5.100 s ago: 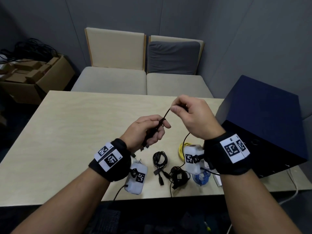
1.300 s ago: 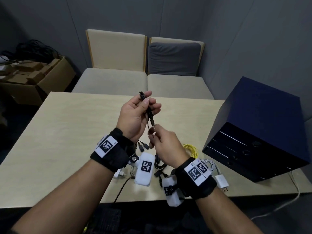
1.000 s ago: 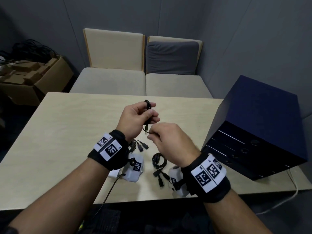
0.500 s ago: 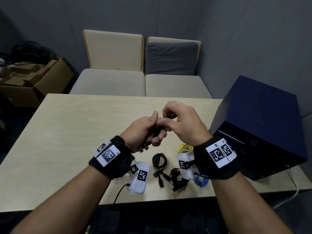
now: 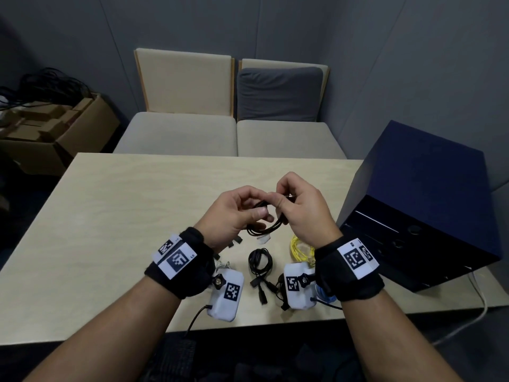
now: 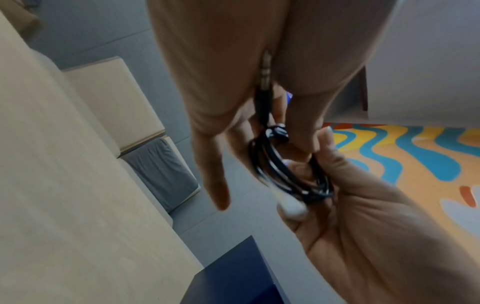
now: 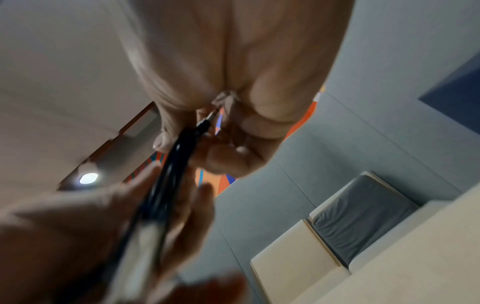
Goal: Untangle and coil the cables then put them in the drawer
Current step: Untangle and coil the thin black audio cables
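A thin black audio cable (image 5: pixel 265 226) hangs in a small coil between both hands above the table (image 5: pixel 115 205). My left hand (image 5: pixel 237 213) grips one side of the coil (image 6: pixel 283 170). My right hand (image 5: pixel 297 208) pinches the other side, and the metal jack plug (image 6: pixel 265 70) pokes out between its fingers (image 7: pixel 207 119). On the table below lie a coiled black cable (image 5: pixel 260 261), a yellow cable (image 5: pixel 301 249), a blue cable (image 5: pixel 326 295) partly hidden by my right wrist, and small black plugs (image 5: pixel 234 242). The dark blue drawer unit (image 5: pixel 429 216) stands at the right, drawers closed.
Two beige seats (image 5: pixel 228 133) with a grey cushion (image 5: pixel 278 92) sit behind the table. A cardboard box (image 5: pixel 55 128) with black cables on it stands at the far left. A white cord (image 5: pixel 468 318) trails off the table's right front corner.
Over the last second my right hand rose from under the left and came level with it. The loose cable end has been wound in, and the coil now hangs between both hands.
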